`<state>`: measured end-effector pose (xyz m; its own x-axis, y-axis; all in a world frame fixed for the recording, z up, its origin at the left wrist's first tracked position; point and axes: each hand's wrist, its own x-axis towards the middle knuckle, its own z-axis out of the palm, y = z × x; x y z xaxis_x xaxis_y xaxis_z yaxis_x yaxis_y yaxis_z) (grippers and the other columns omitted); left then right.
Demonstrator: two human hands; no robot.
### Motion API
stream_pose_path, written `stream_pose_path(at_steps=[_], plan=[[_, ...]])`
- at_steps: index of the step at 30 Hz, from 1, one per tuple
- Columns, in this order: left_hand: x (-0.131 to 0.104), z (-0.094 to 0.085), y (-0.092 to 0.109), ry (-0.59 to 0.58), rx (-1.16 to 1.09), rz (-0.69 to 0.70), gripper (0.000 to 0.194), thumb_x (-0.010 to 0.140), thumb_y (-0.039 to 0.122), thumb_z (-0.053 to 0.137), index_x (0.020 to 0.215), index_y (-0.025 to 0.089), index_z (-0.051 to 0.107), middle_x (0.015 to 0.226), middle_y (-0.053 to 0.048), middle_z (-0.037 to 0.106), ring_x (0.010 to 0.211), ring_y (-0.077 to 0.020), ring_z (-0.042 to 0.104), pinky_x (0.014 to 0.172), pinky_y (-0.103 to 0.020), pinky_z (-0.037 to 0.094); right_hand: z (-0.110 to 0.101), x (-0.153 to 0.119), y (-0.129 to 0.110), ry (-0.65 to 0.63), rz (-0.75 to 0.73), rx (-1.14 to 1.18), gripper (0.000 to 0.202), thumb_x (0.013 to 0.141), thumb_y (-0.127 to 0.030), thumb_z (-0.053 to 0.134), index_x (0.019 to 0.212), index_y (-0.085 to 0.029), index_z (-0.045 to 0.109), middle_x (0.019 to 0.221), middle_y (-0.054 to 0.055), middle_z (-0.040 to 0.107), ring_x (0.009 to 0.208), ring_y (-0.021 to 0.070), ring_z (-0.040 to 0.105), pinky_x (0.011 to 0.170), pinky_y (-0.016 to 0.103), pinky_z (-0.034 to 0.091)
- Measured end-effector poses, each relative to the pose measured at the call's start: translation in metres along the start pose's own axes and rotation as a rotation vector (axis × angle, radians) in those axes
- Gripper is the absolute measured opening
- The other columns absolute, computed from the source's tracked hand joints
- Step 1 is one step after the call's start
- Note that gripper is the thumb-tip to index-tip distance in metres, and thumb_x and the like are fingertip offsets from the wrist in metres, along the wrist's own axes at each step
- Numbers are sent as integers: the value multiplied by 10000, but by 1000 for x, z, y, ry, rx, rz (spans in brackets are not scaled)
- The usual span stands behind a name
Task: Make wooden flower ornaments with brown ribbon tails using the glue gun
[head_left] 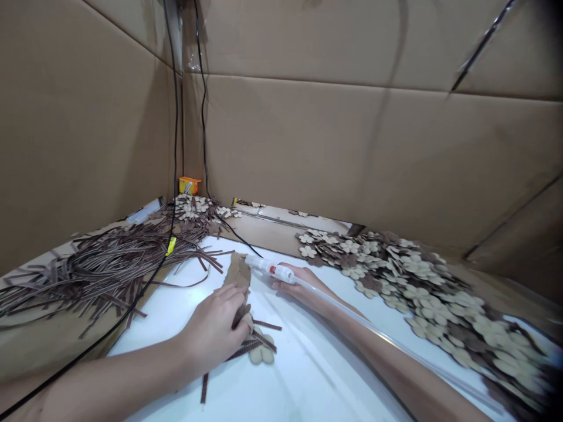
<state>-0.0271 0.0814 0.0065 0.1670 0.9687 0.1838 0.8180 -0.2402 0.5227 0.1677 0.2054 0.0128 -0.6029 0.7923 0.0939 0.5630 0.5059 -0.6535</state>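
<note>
My left hand (220, 322) is closed on a small dark and beige piece, partly hidden by the fingers, over the white board. Under and beyond it lies a ragged brown cardboard strip (238, 272). Just below the fingers rest a beige flower shape (262, 351) and several short dark ribbon strips (264, 341). My right hand (292, 281) is wrapped round a white, syringe-like tool (272, 269) with a red part and a long clear tube behind it. The tool's tip points left, near the top of the cardboard strip.
A large heap of brown ribbon strips (109, 264) lies at left, with a black cable across it. Beige and brown flower shapes (422, 281) are piled at right. An orange box (189, 186) stands in the corner of cardboard walls (308, 140).
</note>
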Motion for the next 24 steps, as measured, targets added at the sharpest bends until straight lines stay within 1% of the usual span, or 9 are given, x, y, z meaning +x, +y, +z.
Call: stream_pose_path(at_steps=[4, 9, 15, 21, 24], plan=[[0, 0, 0, -3, 11, 2, 161, 820, 239, 427, 879, 196, 570, 1113, -83, 612, 1151, -243, 486, 978, -354, 383, -1, 0, -2, -10, 2, -3, 196, 737, -373, 575, 805, -189, 579, 685, -15, 552, 637, 154, 468, 562, 242, 327], [-1, 0, 0, -3, 26, 5, 133, 822, 239, 419, 806, 202, 546, 1100, -80, 615, 1166, -244, 477, 961, -343, 393, 0, 0, -1, -12, 1, -7, 198, 738, -381, 579, 775, -187, 568, 674, -19, 543, 632, 152, 457, 557, 241, 319], [0, 1, -1, -2, 19, 5, 109, 813, 231, 427, 809, 204, 532, 1066, -76, 621, 1152, -246, 484, 938, -344, 407, 0, 0, 0, -9, -2, -4, 203, 730, -389, 589, 756, -189, 570, 656, -28, 541, 623, 147, 452, 548, 233, 312], [0, 1, -1, 5, 23, 23, 125, 820, 223, 414, 757, 202, 519, 1009, -69, 623, 1139, -239, 489, 952, -341, 391, 1, 1, 2, -5, 5, 17, 223, 735, -377, 573, 845, -185, 600, 736, -6, 588, 696, 181, 502, 604, 253, 356], [0, 0, -1, 4, 13, 20, 127, 820, 222, 412, 797, 198, 535, 1054, -71, 616, 1125, -238, 497, 957, -350, 391, 2, 2, 4, -6, 10, 23, 209, 732, -376, 575, 831, -193, 603, 747, 2, 600, 700, 192, 508, 608, 263, 358]])
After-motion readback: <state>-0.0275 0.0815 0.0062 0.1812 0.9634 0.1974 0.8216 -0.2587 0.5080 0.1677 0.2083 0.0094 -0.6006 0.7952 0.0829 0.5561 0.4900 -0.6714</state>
